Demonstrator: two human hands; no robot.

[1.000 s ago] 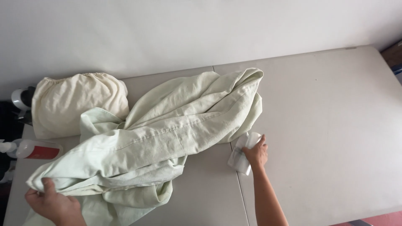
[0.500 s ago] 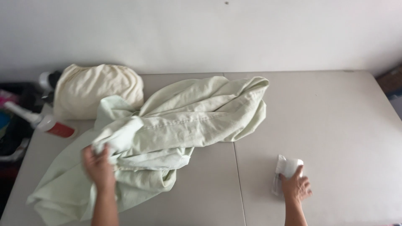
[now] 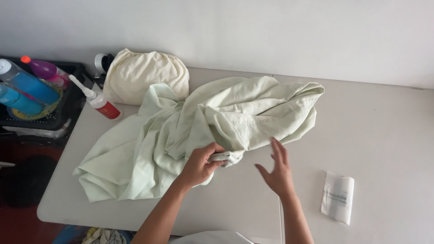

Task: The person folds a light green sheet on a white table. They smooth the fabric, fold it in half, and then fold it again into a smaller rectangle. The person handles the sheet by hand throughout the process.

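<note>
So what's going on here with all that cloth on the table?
A person is handling a crumpled pale green sheet spread over a grey table. Their left hand has a grip on a bunched edge of it near the middle, while the right hand hovers open just beside that edge, touching nothing. A small white folded paper lies apart on the table to the right. A folded cream cloth sits at the back, beside a white squeeze bottle with a red label.

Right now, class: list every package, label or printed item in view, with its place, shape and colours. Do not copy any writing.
Folded white packet: flat on the table, beside the right hand, faint printed lines.
Small squeeze bottle: table's left edge, white nozzle, red label.
Blue bottles: black crate, far left.
</note>
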